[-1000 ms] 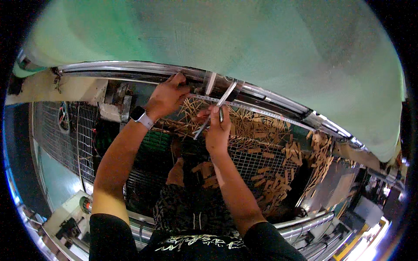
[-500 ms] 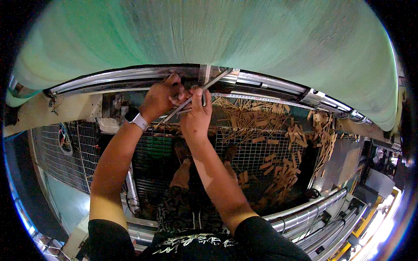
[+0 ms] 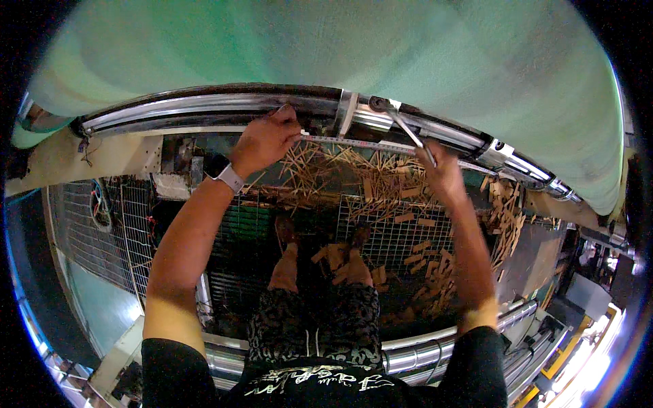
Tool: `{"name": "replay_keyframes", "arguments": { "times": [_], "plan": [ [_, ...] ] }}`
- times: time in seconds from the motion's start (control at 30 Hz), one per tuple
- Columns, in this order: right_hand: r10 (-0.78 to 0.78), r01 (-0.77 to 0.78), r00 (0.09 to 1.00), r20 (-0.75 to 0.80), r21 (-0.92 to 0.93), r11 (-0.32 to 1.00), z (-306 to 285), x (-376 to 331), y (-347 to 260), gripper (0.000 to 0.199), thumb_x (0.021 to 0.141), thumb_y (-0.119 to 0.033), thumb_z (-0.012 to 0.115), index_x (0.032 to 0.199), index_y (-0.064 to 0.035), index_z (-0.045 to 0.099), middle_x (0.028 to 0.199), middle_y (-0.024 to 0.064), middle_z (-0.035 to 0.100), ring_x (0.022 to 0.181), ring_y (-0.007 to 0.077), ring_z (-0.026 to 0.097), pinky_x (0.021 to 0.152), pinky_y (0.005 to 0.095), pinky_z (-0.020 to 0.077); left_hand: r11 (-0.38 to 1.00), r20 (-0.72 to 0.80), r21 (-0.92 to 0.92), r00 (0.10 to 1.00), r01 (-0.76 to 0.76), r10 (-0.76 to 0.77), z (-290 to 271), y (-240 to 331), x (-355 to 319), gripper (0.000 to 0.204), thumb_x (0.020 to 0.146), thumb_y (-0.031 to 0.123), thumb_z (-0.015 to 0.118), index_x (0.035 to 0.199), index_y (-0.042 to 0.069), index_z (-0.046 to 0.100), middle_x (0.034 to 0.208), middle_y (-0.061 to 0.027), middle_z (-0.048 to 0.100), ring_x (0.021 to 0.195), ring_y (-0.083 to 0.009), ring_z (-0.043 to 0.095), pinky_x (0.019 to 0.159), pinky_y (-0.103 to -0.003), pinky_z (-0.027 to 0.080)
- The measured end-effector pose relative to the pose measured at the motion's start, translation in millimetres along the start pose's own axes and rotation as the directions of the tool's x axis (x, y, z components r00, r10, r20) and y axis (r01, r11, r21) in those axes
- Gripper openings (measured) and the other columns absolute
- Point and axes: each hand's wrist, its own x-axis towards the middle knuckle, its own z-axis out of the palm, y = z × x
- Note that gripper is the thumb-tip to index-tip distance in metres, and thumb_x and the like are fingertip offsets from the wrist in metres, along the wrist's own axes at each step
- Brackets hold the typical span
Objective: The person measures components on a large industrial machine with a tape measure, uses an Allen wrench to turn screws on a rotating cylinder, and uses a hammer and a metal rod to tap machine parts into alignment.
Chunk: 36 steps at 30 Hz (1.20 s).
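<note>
Your steel tape is a thin, pale strip with fine markings, drawn out flat and nearly level just below the shiny metal roller, running along its length from under its middle toward its right part. Your wrench is a slim, silvery metal tool (its head sits on a round fitting at the roller's lower edge), and its handle slants down and to the right from the roller, crossing over the tape.
</note>
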Motion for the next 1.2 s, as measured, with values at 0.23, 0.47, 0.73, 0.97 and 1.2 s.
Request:
{"name": "replay_keyframes", "arguments": {
  "times": [0.23,0.47,0.73,0.97,1.2],
  "plan": [
    [0.372,-0.06,0.925,0.073,0.997,-0.048,112,-31,-108,0.017,0.092,-0.023,0.043,0.087,-0.0067,0.045,0.06,-0.0017,0.038,0.05,0.0064,0.034,0.044,0.0219,0.028,0.993,0.172,0.03,0.978,0.115,-0.119,-5,5,2,0.017,0.072,0.012,0.059,0.088,0.006,0.057,0.104,-0.0109,0.051,0.087,-0.0318,0.055,0.071,-0.039,0.048],
    [0.419,0.148,0.907,-0.039,0.962,-0.231,131,-16,-159,0.02,0.09,-0.029,0.046,0.09,-0.0083,0.044,0.064,-0.004,0.043,0.053,0.0036,0.038,0.044,0.0189,0.0326,0.996,0.1,0.031,0.992,0.08,-0.082,-4,5,5,0.01,0.074,0.012,0.058,0.081,0.006,0.057,0.092,-0.0079,0.049,0.079,-0.0284,0.056,0.062,-0.039,0.047],
    [0.498,0.151,0.867,-0.008,0.957,-0.248,132,-6,-173,0.02,0.091,-0.026,0.046,0.089,-0.0073,0.04,0.064,-0.0007,0.041,0.052,0.0084,0.035,0.046,0.0239,0.0305,0.997,0.051,0.078,0.998,0.03,-0.034,2,2,1,0.01,0.072,0.011,0.058,0.081,0.007,0.057,0.095,-0.0075,0.049,0.079,-0.0286,0.056,0.061,-0.039,0.047],
    [0.358,0.069,0.929,0.094,0.906,-0.417,132,-1,-162,0.019,0.089,-0.024,0.05,0.093,-0.0071,0.041,0.074,0.0008,0.043,0.06,0.0113,0.039,0.046,0.0273,0.0321,0.996,0.059,0.071,0.997,0.045,-0.049,-2,4,3,0.009,0.072,0.01,0.058,0.08,0.006,0.056,0.094,-0.007,0.05,0.077,-0.0285,0.056,0.059,-0.038,0.047],
    [-0.008,0.052,0.982,0.187,-0.229,0.972,-22,12,7,0.02,0.087,-0.019,0.049,0.1,-0.0059,0.058,0.077,0.0198,0.059,0.062,0.0198,0.059,0.054,0.0325,0.0458,0.998,0.049,0.044,0.997,0.054,-0.056,-5,6,0,0.009,0.075,0.013,0.058,0.081,0.006,0.055,0.09,-0.0065,0.05,0.078,-0.028,0.056,0.06,-0.038,0.047]
  ]
}}
